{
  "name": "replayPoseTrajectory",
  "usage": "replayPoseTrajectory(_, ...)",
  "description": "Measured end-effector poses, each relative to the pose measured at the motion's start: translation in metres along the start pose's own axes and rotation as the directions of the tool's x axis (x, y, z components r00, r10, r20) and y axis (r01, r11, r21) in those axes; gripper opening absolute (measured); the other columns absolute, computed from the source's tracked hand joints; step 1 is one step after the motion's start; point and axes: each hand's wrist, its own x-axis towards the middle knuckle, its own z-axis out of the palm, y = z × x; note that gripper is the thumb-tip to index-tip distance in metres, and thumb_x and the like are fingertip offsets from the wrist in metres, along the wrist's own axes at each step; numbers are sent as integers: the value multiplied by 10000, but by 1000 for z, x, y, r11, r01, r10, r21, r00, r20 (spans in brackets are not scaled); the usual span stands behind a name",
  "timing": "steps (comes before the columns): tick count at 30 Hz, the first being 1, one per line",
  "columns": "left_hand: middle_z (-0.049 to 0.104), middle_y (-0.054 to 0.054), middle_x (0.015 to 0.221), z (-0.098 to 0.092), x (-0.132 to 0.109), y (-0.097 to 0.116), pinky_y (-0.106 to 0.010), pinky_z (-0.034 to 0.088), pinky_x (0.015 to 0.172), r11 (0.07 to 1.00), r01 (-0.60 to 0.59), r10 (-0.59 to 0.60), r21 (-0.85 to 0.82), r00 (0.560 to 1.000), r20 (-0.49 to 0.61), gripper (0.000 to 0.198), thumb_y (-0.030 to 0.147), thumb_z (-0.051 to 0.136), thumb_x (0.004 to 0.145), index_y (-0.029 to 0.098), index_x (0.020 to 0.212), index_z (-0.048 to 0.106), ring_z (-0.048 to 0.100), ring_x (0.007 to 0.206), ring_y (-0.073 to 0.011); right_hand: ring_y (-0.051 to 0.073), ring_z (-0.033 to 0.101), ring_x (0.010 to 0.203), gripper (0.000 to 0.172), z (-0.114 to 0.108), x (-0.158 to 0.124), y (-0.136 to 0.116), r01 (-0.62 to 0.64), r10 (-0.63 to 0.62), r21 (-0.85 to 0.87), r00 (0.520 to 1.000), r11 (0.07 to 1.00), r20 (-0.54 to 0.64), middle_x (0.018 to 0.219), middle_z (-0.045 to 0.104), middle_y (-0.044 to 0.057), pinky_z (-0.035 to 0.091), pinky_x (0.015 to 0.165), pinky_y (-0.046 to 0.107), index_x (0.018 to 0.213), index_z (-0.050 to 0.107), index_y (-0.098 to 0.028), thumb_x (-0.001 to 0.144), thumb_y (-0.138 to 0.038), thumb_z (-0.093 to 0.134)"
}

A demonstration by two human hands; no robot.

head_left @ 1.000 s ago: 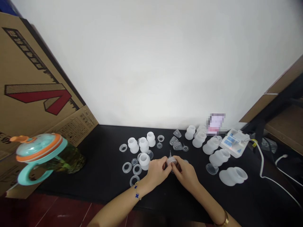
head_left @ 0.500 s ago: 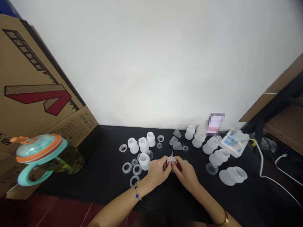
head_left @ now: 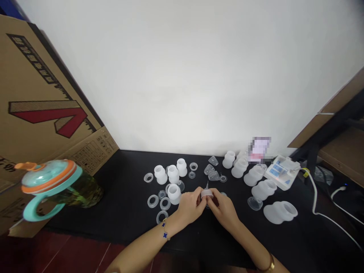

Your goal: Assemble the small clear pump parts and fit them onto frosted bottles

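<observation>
Between my left hand [head_left: 190, 206] and my right hand [head_left: 226, 209] is a small whitish nozzle cap [head_left: 206, 193] with its thin tip pointing up. The fingers of both hands are closed round its ring from either side, low over the black table. Part of the cap is hidden by my fingertips. Just left of my left hand stands an open white bottle [head_left: 174, 197], with loose translucent rings [head_left: 165, 203] around it. Clear tapered caps [head_left: 214, 176] lie beyond my hands, along with a small ring-shaped piece [head_left: 223, 178].
More white bottles [head_left: 160, 176] stand at the back left, and several lie or stand on the right, such as this bottle [head_left: 280, 212]. A white box-shaped device [head_left: 281, 172] with a cable sits behind them. A big lidded jug [head_left: 61, 185] and a cardboard box [head_left: 48, 87] occupy the left.
My hands keep the same grip on the nozzle cap and have hardly moved. The whole view has shifted very slightly; the other things lie as before.
</observation>
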Motion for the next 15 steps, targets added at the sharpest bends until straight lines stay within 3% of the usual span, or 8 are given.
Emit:
replayPoseTrajectory(9,556,16,533,-3,3,3,-281,263,535,996,80,-80,-30,997,18,339,313,472,962,214,638,490,533,495,-156,187,617,569,257,2,-1,2,-15,15,16,1000,1000,-9,695,667,-1,363,547,263,988,605,-224,1009,-408,427)
replayPoseTrajectory(15,517,31,548,-3,3,2,-272,262,550,988,98,-93,-115,995,47,304,288,490,938,212,644,476,478,512,-140,188,628,587,217,3,-1,2,-4,4,36,1000,999,-6,708,676,0,384,546,256,1025,605,-222,993,-373,452)
